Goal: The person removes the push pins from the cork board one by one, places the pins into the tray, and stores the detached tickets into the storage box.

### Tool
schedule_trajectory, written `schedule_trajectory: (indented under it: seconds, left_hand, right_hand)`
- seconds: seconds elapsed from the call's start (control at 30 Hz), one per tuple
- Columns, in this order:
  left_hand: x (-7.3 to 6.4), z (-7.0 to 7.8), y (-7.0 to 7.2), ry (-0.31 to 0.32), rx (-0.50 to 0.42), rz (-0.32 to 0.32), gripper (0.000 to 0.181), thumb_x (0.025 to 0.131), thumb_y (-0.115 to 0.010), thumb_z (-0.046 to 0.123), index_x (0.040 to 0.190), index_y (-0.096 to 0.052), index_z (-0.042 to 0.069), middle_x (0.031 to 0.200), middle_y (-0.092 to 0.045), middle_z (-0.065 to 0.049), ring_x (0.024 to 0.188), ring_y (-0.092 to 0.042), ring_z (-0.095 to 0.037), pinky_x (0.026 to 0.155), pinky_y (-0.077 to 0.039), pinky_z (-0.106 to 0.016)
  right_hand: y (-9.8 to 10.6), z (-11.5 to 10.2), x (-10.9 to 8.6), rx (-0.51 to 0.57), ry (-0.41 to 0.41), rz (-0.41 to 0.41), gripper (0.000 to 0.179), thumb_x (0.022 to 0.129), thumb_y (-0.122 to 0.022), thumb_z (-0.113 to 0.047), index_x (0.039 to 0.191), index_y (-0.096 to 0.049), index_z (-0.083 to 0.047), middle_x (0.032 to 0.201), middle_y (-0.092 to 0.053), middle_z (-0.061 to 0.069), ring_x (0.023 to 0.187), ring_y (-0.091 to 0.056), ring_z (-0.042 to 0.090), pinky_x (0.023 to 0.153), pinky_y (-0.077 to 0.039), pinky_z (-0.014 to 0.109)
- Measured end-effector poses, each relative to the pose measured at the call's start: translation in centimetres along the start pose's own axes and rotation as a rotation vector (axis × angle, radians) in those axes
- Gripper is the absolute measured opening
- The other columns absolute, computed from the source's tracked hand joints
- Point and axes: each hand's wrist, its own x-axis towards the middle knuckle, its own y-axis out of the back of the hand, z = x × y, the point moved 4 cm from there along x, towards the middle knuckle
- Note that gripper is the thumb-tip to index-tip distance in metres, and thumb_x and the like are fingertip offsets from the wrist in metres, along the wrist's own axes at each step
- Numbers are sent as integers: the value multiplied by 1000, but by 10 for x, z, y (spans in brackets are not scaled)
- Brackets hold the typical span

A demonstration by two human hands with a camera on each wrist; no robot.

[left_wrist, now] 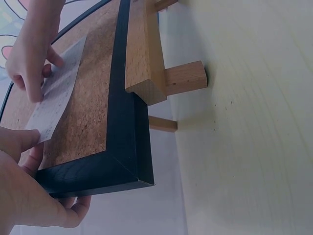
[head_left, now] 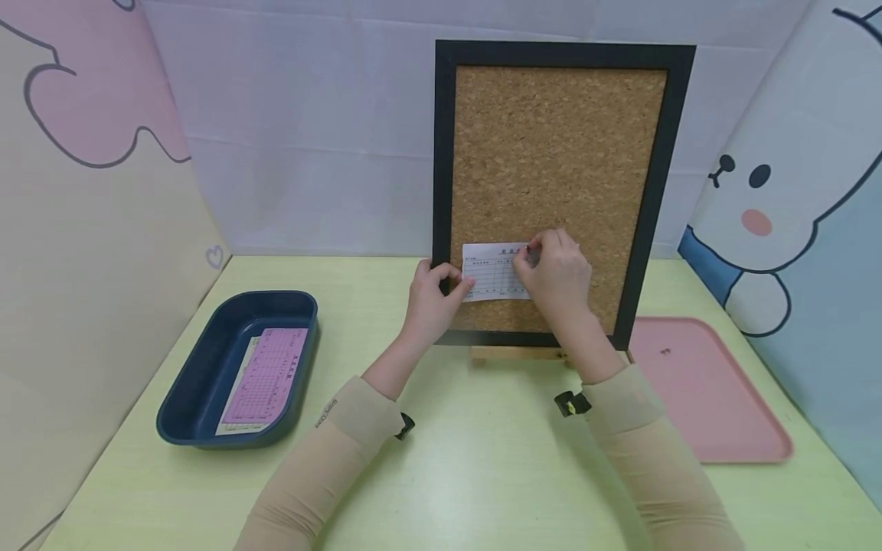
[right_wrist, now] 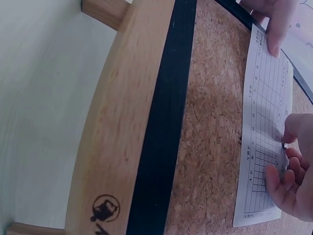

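A white printed form with a ruled table lies against the lower part of a black-framed cork board. My left hand is at the form's left end, thumb on the paper and a finger under its edge; other fingers of the left hand reach round the black frame. At the form's upper edge, my right hand pinches a small dark pin between thumb and index finger. The right hand covers part of the form, its other fingers curled.
The board leans on a wooden easel. On the left stands a dark blue tray with pink and pale printed slips. On the right, behind the right forearm, a pink tray bears small dark bits.
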Motion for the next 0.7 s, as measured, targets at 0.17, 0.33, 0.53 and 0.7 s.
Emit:
schedule_trajectory:
  seconds: [0.17, 0.33, 0.53, 0.7]
  left_hand:
    - [0, -1, 0, -3, 4, 1, 20, 89, -66, 29, 83, -60, 11, 140, -36, -21, 134, -32, -41, 107, -31, -49]
    - [0, -1, 0, -5, 7, -6, 20, 89, -66, 29, 84, -60, 10, 141, -36, -21, 135, -31, -41, 107, -31, -49]
    - [0, 0, 1, -10, 2, -8, 20, 89, -66, 29, 84, -60, 10, 140, -37, -21, 134, -32, -41, 108, -30, -49]
    - [0, -1, 1, -12, 5, -7, 20, 89, -66, 29, 84, -61, 10, 138, -38, -20, 134, -33, -40, 108, -31, -49]
  right_hand:
    - [-1, -1, 1, -14, -3, -8, 13, 80, -64, -12, 79, -60, 1, 71, -58, 14, 54, -52, 26, 45, -43, 38]
    - [0, -2, 3, -19, 5, -12, 12, 79, -63, -10, 78, -59, 2, 71, -58, 15, 54, -52, 26, 45, -43, 39]
    - [0, -2, 3, -12, 17, -16, 12, 79, -64, -9, 78, -59, 2, 72, -57, 14, 55, -52, 26, 47, -43, 39]
    - [-1, 0, 2, 21, 42, -10, 13, 77, -66, -8, 79, -59, 3, 73, -58, 15, 55, -52, 25, 47, -43, 38]
